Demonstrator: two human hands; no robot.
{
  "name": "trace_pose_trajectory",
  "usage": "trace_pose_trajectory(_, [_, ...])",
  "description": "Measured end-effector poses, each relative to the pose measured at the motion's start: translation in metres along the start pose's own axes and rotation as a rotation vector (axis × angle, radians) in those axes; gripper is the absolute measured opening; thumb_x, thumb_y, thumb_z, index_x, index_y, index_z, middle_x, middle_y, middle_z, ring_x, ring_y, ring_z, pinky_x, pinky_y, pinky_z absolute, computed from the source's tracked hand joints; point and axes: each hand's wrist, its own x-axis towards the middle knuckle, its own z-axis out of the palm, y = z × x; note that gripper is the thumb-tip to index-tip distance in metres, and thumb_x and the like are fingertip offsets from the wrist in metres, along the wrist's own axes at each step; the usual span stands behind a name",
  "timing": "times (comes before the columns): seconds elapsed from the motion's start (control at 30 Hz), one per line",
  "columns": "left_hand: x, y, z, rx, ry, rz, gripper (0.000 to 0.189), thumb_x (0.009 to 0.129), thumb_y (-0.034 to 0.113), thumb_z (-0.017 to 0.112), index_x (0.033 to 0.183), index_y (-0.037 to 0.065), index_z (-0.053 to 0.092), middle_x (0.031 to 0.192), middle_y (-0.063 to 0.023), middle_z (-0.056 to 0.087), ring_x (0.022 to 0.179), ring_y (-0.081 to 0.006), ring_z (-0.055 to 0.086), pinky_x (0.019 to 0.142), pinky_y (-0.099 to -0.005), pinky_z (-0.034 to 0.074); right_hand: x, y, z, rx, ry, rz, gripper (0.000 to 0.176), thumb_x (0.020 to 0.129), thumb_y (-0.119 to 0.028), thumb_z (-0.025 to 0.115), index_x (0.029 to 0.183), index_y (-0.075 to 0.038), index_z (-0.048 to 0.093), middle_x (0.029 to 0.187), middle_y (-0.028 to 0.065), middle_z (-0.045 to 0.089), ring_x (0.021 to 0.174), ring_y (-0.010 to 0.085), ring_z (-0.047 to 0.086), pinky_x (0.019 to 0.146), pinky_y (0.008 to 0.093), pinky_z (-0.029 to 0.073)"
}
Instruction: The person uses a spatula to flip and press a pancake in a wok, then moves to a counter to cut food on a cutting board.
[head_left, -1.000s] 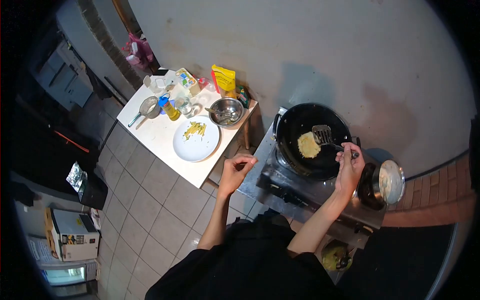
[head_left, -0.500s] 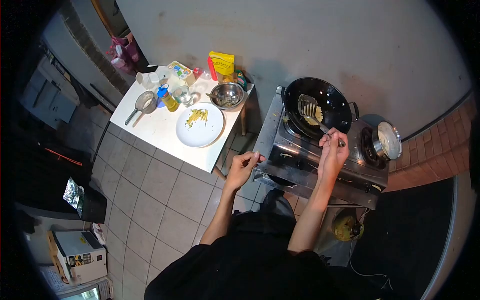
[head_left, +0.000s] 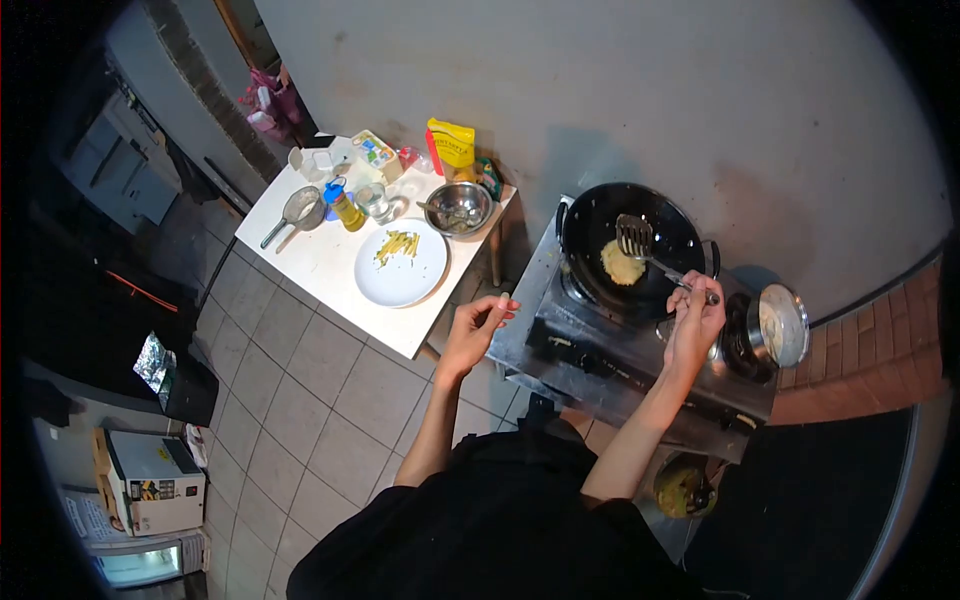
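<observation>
A slotted spatula (head_left: pixel 636 237) is gripped by its handle in my right hand (head_left: pixel 693 325), over the stove's front edge. Its head hangs over the black wok (head_left: pixel 677 215), overlapping the upper edge of a round, pale golden fritter (head_left: pixel 620 266) that lies inside. My left hand (head_left: pixel 470 337) hovers between the table and the stove, its fingers curled in toward the thumb with nothing showing in them. The wok sits on the left burner of a metal gas stove (head_left: pixel 600 365).
On the white table (head_left: pixel 320 290) stand a plate (head_left: pixel 390 287) with yellowish strips, a steel bowl (head_left: pixel 459 208), an oil bottle (head_left: pixel 347 211), a small saucepan (head_left: pixel 303 207) and a yellow bag (head_left: pixel 452 147). A metal pot (head_left: pixel 782 325) occupies the right burner. A gas cylinder (head_left: pixel 683 487) stands below.
My right hand has moved right and a little down relative to the body. The spatula head has shifted rightward off the fritter's middle, so more of it shows. My left hand stays raised.
</observation>
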Motion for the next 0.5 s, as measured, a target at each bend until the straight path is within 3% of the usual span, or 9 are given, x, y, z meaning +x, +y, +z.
trace_pose_trajectory(0.07, [0.016, 0.001, 0.008, 0.016, 0.061, 0.047, 0.032, 0.096, 0.029, 0.054, 0.099, 0.000, 0.067, 0.089, -0.0019, 0.065, 0.082, -0.0082, 0.056, 0.073, -0.0239, 0.045, 0.016, 0.002, -0.005, -0.027, -0.017, -0.012, 0.010, 0.096, -0.008, 0.048, 0.092, 0.000, 0.053, 0.091, 0.0089, 0.058, 0.060, 0.0088, 0.049, 0.050, 0.0231, 0.040])
trace_pose_trajectory(0.17, [0.038, -0.007, 0.028, 0.022, 0.146, 0.054, 0.029, 0.096, 0.027, 0.055, 0.102, 0.001, 0.066, 0.088, -0.0004, 0.064, 0.082, -0.0072, 0.055, 0.072, -0.0226, 0.044, 0.037, -0.003, -0.023, -0.293, -0.258, -0.045, 0.011, 0.096, -0.006, 0.047, 0.090, 0.002, 0.052, 0.093, 0.0098, 0.060, 0.061, 0.0074, 0.050, 0.051, 0.0213, 0.041])
trace_pose_trajectory(0.37, [0.055, -0.015, 0.061, 0.171, 0.183, 0.093, 0.027, 0.092, 0.017, 0.060, 0.115, 0.003, 0.059, 0.101, -0.0028, 0.062, 0.090, -0.0091, 0.056, 0.080, -0.0245, 0.046, 0.067, -0.017, -0.059, -0.339, -0.246, 0.035, 0.013, 0.097, -0.007, 0.046, 0.090, 0.003, 0.052, 0.090, 0.0097, 0.060, 0.056, 0.0065, 0.048, 0.047, 0.0207, 0.040])
trace_pose_trajectory(0.5, [0.073, -0.015, 0.064, 0.188, 0.296, 0.092, 0.031, 0.094, 0.020, 0.058, 0.117, 0.001, 0.057, 0.098, -0.0059, 0.060, 0.091, -0.0108, 0.056, 0.079, -0.0256, 0.046, 0.076, -0.025, -0.073, -0.367, -0.231, 0.099, 0.010, 0.095, -0.005, 0.049, 0.088, 0.001, 0.053, 0.084, 0.0053, 0.061, 0.054, 0.0034, 0.046, 0.045, 0.0191, 0.035])
